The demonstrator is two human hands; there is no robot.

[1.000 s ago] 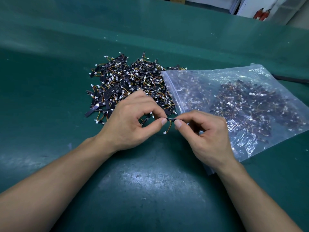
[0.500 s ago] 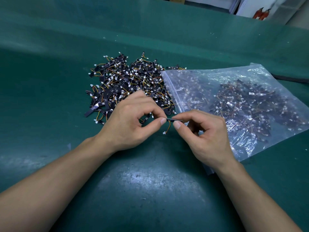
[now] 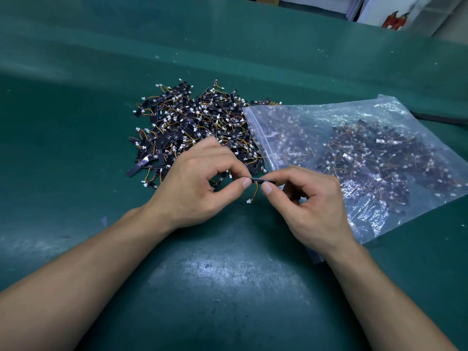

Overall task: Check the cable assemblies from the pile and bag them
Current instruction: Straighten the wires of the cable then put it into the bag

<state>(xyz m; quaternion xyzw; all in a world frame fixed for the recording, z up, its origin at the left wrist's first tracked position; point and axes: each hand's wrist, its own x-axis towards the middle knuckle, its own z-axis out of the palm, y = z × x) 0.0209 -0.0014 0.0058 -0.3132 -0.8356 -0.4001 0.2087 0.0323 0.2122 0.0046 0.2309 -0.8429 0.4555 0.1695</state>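
The left grip (image 3: pixel 195 183) and the right grip (image 3: pixel 311 203) meet low over the green bench (image 3: pixel 76 173). Each pinches 1 end of a single cable assembly (image 3: pixel 256 179) between thumb and forefinger, its thin black strip held level and its orange and yellow wires hanging down to a white plug (image 3: pixel 249 200). Behind the left grip lies the loose pile (image 3: pixel 192 122) of like assemblies, and against the pile's right edge a clear zip bag (image 3: pixel 367 117) lies flat with many assemblies inside, its near corner under the right wrist.
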